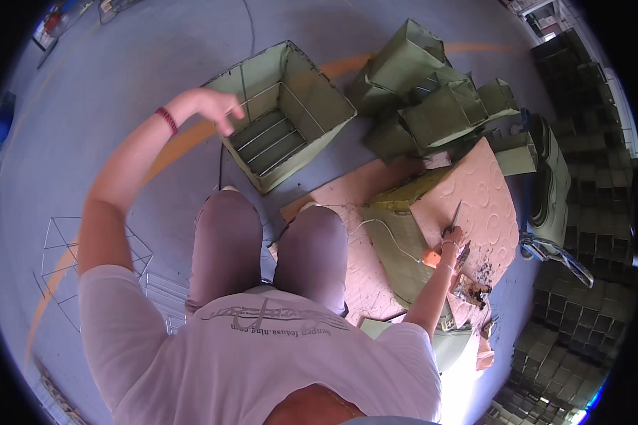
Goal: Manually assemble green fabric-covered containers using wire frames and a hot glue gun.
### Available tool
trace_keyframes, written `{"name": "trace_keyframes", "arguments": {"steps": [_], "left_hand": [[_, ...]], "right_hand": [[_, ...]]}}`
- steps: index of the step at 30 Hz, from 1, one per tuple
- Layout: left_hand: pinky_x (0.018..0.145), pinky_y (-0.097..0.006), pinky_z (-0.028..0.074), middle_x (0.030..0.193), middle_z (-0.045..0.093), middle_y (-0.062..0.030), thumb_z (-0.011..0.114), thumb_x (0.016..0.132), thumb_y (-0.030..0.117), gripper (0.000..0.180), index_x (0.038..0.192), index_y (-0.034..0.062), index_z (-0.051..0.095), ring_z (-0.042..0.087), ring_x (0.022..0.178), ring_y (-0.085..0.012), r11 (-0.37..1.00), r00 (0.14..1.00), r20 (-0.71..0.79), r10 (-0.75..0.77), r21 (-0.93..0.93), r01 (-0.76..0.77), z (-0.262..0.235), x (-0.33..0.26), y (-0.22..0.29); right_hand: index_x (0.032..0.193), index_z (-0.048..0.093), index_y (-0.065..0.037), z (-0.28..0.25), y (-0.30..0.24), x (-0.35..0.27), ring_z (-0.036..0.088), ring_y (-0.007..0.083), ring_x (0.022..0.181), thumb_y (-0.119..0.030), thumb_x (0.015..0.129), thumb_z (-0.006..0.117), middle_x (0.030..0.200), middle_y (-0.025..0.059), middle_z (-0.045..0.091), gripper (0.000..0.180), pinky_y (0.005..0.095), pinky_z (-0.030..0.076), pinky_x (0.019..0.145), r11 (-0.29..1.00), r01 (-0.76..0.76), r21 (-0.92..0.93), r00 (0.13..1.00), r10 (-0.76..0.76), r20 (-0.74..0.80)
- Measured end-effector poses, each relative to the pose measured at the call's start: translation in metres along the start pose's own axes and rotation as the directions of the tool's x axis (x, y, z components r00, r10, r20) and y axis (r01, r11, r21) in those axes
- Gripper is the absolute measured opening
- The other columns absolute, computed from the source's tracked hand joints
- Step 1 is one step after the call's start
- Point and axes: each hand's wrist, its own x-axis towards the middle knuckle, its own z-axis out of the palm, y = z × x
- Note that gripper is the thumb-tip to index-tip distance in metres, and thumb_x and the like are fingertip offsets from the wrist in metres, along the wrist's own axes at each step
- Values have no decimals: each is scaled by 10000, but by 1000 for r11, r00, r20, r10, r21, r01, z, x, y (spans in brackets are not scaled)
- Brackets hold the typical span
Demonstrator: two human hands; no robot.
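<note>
Apparently work remains: nearer you than the green box, left of it, a boxy wire frame [62, 248] stands uncovered. Right of that box [306, 157], your right hand [454, 238] meets a pointed dark tool [457, 212], grip unclear, over ring-embossed cardboard [485, 185]. Slim metal rods [303, 108] already brace the box's creased, flat-sided shell. Your left hand [216, 108], loosely spread, seemingly empty, hovers at its left rim; slumped green boxes [443, 117] heap to its right.

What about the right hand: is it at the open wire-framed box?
No: the right hand is at the tan cardboard, while the left hand is at the open box.
</note>
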Motion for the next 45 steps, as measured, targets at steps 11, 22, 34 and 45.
{"name": "trace_keyframes", "arguments": {"steps": [11,22,34,45], "left_hand": [[855,-413,537,1016,554,-168,468,935,75,249,1154,-44,452,613,978,-315,-520,759,-250,-601,-599,-609,-17,193,27],[825,-337,532,981,579,-109,660,821,37,223,1017,7,560,586,897,-220,-626,774,-386,-502,-455,-633,-23,227,14],[743,-284,554,923,566,-118,617,859,39,141,955,-26,536,584,829,-204,-815,813,-407,-416,-229,-532,-28,226,7],[733,-287,565,921,575,-133,577,873,2,131,979,-64,537,601,823,-212,-806,820,-354,-449,-236,-543,-32,229,9]], "right_hand": [[1063,580,-29,-18,22,27,618,190,682,-44,865,584,863,96,628,199,193,510,519,-146,-436,888,862,-353,365],[1367,341,-37,-113,-266,-3,421,124,795,-405,830,639,966,40,501,715,258,377,661,-158,-514,843,423,-902,88],[1210,495,-10,-170,-422,22,554,65,754,-344,865,634,892,17,602,499,193,461,653,365,-84,927,84,-925,371],[1011,617,26,-177,-467,30,527,84,577,-564,816,602,693,47,601,622,201,398,490,557,134,820,215,-824,524]]}}
